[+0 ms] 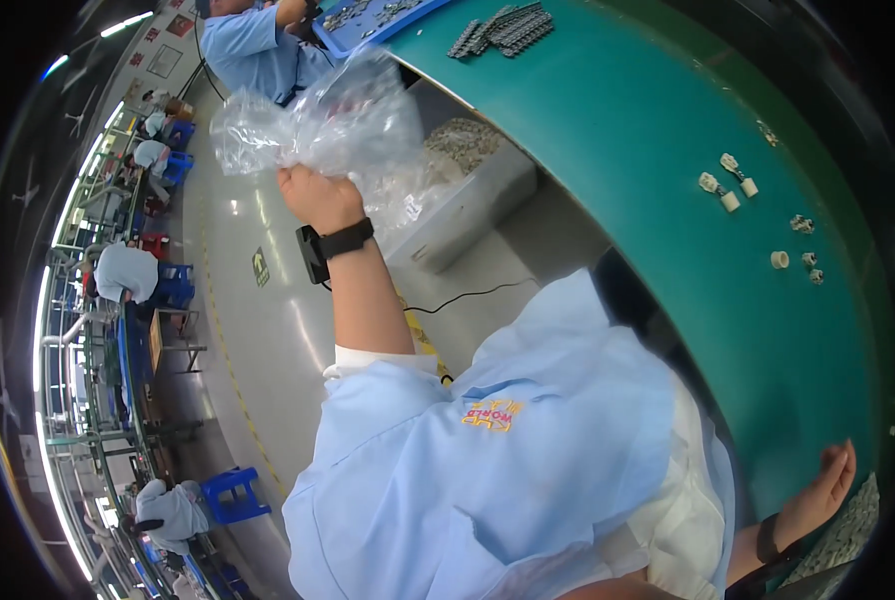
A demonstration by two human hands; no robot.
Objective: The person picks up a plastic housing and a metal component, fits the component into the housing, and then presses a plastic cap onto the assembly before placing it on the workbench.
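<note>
Raised at the upper left, my left hand (319,198) is closed on a crumpled clear plastic bag (362,112), which spreads out above the fist. Beneath and beside the bag stands a grey bin (482,205) holding small beige parts (462,143) and more clear plastic. Far off at the lower right, my right hand (819,492) hovers by the green table's edge, fingers partly stretched, with nothing visible in them. A heap of small grey parts (847,530) lies close to that hand. Several small white and metal fittings (732,185) are scattered on the green table (607,130).
Rows of dark grey parts (502,32) and a blue tray (377,25) lie at the table's far end, beside a co-worker in light blue (252,55). A black cable (467,295) crosses the floor. Blue stools (234,495) and seated people line the left.
</note>
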